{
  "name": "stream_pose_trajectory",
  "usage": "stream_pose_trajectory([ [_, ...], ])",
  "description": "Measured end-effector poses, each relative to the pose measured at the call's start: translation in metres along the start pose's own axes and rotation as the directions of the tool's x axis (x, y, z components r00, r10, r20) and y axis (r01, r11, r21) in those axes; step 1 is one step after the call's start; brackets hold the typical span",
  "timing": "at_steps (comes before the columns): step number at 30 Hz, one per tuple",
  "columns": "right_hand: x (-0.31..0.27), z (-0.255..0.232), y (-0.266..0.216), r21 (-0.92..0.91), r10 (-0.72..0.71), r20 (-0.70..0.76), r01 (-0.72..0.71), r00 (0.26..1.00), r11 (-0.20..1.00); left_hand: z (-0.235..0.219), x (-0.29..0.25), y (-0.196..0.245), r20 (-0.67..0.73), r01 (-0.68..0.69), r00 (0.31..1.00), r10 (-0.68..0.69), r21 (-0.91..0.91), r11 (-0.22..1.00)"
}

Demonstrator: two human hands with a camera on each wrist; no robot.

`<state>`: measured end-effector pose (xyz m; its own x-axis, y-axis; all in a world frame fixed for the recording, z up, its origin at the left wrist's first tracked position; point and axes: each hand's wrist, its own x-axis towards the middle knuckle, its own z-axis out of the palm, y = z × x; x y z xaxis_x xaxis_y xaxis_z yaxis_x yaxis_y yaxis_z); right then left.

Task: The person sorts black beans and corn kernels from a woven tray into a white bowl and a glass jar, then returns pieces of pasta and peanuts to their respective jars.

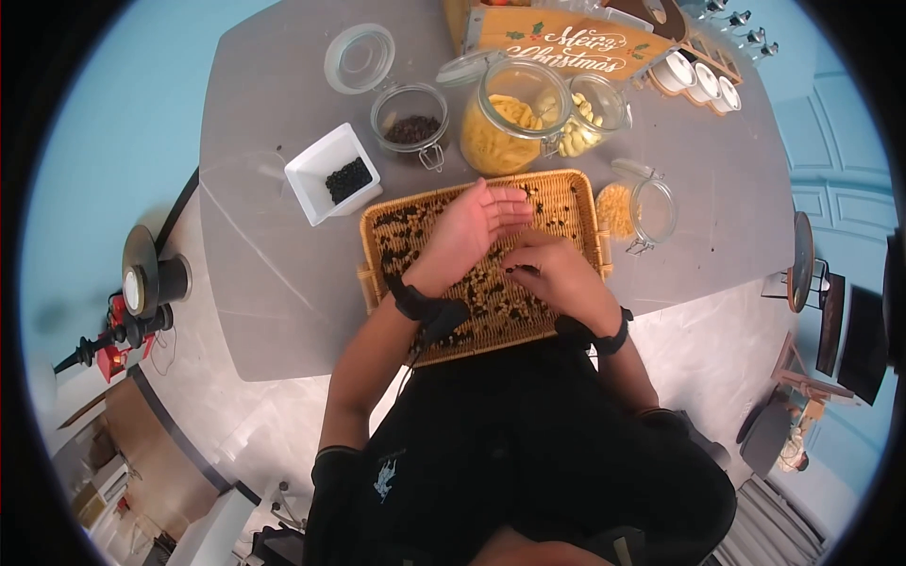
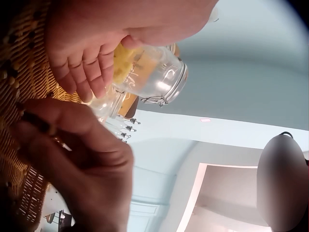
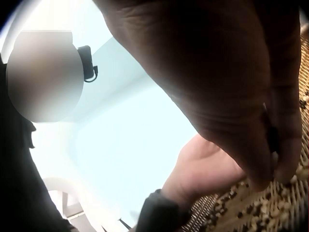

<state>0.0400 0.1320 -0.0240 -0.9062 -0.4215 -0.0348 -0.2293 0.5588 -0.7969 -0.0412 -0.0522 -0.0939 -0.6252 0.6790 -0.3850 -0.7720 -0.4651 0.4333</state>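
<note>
A wicker tray (image 1: 373, 247) holds black beans (image 1: 401, 226) scattered among small pale beans or kernels. Over its middle, my left hand (image 1: 467, 231) is held with the palm turned up and the fingers extended. My right hand (image 1: 563, 278) is just beside it, thumb and fingertips pinched together. Between those fingertips a dark bean (image 2: 39, 122) shows in the left wrist view, and a dark spot also appears there in the right wrist view. The left palm (image 3: 205, 166) is partly hidden behind the right hand in that view.
Behind the tray stand a white square dish (image 1: 307, 179) of black beans, an open jar (image 1: 408, 108) of dark red beans, a large jar (image 1: 500, 141) of yellow pasta and a jar (image 1: 590, 123) of pale pieces. A tipped jar (image 1: 651, 209) of yellow grains lies right.
</note>
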Motion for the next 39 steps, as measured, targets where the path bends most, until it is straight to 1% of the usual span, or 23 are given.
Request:
stream_pose_trajectory([
  [2,0.005,-0.015,-0.014,0.012,-0.033,-0.052,0.034,0.998,0.999,0.005,-0.001,-0.004,0.005,0.07,0.998,-0.07,-0.049,0.996],
  [4,0.014,-0.02,-0.025,0.016,-0.079,-0.086,0.08,0.993,0.997,-0.009,0.004,-0.014,0.166,0.147,0.979,-0.12,-0.161,0.976],
  [6,0.02,-0.018,-0.027,-0.036,-0.104,-0.13,0.101,0.986,0.994,-0.02,0.005,-0.019,0.352,0.221,0.927,-0.129,-0.236,0.946],
  [7,0.022,-0.018,-0.027,-0.066,-0.118,-0.152,0.109,0.981,0.992,-0.018,0.005,-0.02,0.325,0.232,0.936,-0.139,-0.269,0.935],
  [9,0.021,-0.019,-0.03,-0.038,-0.026,-0.161,0.02,0.987,0.999,-0.011,0.0,-0.021,0.269,0.246,0.95,-0.157,-0.339,0.908],
  [10,0.02,-0.019,-0.032,-0.021,0.02,-0.162,-0.024,0.987,0.999,-0.007,-0.002,-0.019,0.265,0.242,0.951,-0.159,-0.318,0.916],
  [12,0.015,-0.024,-0.037,0.009,0.058,-0.158,-0.057,0.986,0.998,0.001,-0.008,-0.014,0.25,0.226,0.955,-0.157,-0.278,0.934],
  [13,0.013,-0.026,-0.039,0.026,0.076,-0.157,-0.072,0.985,0.997,0.005,-0.014,-0.013,0.219,0.063,0.974,-0.049,-0.055,0.997],
  [14,0.012,-0.026,-0.038,0.03,0.081,-0.171,-0.077,0.982,0.997,0.01,-0.02,-0.013,0.214,-0.101,0.975,0.062,0.177,0.979],
  [16,0.006,-0.023,-0.037,0.041,0.102,-0.203,-0.096,0.974,0.995,0.014,-0.026,-0.014,0.193,-0.109,0.979,0.061,0.248,0.963],
  [17,0.004,-0.023,-0.039,0.062,0.127,-0.214,-0.116,0.969,0.991,0.014,-0.023,-0.009,0.172,0.031,0.984,-0.046,0.092,0.995],
  [18,0.001,-0.024,-0.042,0.081,0.147,-0.224,-0.132,0.963,0.988,0.015,-0.021,-0.006,0.168,0.165,0.974,-0.152,-0.067,0.984],
  [21,-0.007,-0.022,-0.036,0.105,0.145,-0.24,-0.123,0.96,0.987,0.024,-0.021,-0.001,0.187,0.255,0.955,-0.23,-0.122,0.959],
  [24,-0.013,-0.019,-0.029,0.081,0.097,-0.271,-0.078,0.958,0.994,0.037,-0.029,0.004,0.197,0.186,0.966,-0.165,-0.092,0.978],
  [27,-0.015,-0.017,-0.029,0.043,0.085,-0.27,-0.077,0.959,0.996,0.026,-0.024,-0.002,0.205,0.271,0.951,-0.233,-0.178,0.946],
  [30,-0.018,-0.013,-0.022,0.051,0.072,-0.269,-0.061,0.96,0.997,0.026,-0.027,-0.006,0.225,0.248,0.952,-0.209,-0.165,0.954],
  [31,-0.019,-0.012,-0.02,0.063,0.066,-0.279,-0.05,0.958,0.997,0.034,-0.031,-0.003,0.202,0.176,0.965,-0.167,-0.027,0.984],
  [32,-0.019,-0.015,-0.019,0.017,0.056,-0.286,-0.054,0.957,0.998,0.044,-0.038,0.002,0.185,0.102,0.975,-0.123,0.115,0.988],
  [34,-0.023,-0.016,-0.02,-0.07,0.048,-0.286,-0.07,0.957,0.995,0.047,-0.039,0.002,0.171,0.111,0.976,-0.135,0.142,0.984],
  [36,-0.025,-0.014,-0.022,-0.096,0.013,-0.304,-0.044,0.953,0.994,0.042,-0.035,0.002,0.183,0.248,0.956,-0.23,-0.082,0.965],
  [37,-0.021,-0.014,-0.022,-0.112,-0.019,-0.311,-0.017,0.95,0.994,0.042,-0.037,0.004,0.23,0.048,0.967,-0.108,0.251,0.967],
  [38,-0.019,-0.013,-0.02,-0.124,-0.024,-0.301,-0.015,0.953,0.992,0.042,-0.039,0.007,0.305,-0.166,0.952,-0.01,0.544,0.822],
  [39,-0.02,-0.01,-0.016,-0.138,-0.027,-0.294,-0.014,0.955,0.99,0.043,-0.041,0.007,0.306,-0.192,0.952,0.0,0.597,0.779],
])
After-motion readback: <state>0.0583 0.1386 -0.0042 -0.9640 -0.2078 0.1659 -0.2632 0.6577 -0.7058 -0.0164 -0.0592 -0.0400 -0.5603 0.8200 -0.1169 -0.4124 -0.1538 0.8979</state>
